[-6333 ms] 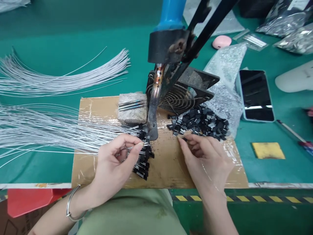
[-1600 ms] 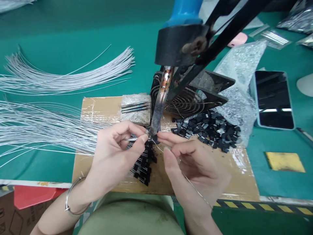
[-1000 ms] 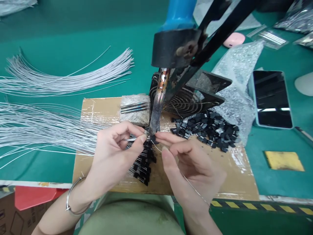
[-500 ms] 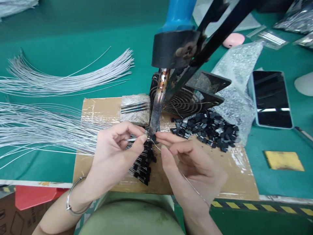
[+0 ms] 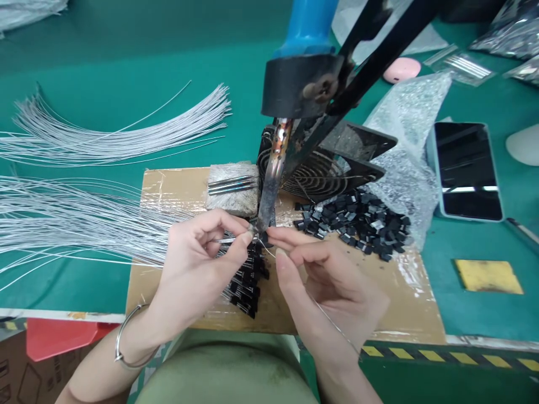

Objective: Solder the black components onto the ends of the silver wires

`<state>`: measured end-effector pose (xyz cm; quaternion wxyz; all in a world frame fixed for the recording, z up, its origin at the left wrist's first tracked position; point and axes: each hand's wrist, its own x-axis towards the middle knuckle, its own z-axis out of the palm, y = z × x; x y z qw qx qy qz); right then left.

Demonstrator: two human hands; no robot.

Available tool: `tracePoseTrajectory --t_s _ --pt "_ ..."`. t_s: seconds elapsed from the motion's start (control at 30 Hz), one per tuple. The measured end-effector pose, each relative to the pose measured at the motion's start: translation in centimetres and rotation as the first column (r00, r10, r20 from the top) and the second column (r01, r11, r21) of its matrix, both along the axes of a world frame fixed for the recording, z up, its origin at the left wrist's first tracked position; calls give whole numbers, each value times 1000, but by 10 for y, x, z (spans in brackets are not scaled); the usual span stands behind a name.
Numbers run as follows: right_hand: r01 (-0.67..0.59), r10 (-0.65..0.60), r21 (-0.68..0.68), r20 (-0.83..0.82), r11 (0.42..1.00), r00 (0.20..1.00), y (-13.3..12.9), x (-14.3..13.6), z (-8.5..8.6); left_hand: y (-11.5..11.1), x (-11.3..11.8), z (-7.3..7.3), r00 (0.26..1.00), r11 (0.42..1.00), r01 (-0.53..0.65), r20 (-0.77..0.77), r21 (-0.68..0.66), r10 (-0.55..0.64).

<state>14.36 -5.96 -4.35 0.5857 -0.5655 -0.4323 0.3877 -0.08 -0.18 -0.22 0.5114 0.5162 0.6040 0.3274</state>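
My left hand pinches a thin metal rod or wire close beneath the soldering iron's tip. Fine solder wire runs across the palm of my right hand and out between its thumb and finger toward that tip. Whatever small part sits at the tip is mostly hidden by my fingertips. The iron's blue and black holder hangs from above. Below my left fingers lie black connectors on wire ends, over a cardboard sheet.
Loose black connectors are heaped right of a black fan. Grey wire bundles extend across the left. Metal rods rest on a wrapped block. A phone and yellow sponge lie at right.
My right hand has shifted very slightly left with the solder wire. My left hand stays in place beside the iron's tip.
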Motion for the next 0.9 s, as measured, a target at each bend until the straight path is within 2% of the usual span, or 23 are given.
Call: tracePoseTrajectory --t_s 0.57,0.9 --pt "64 -64 4 68 998 996 2 -6 6 0 0 0 1000 1000 5 4 -10 -5" --pt "16 -18 36 37 999 999 0 -4 1 -1 0 0 1000 1000 2 10 -8 -2"
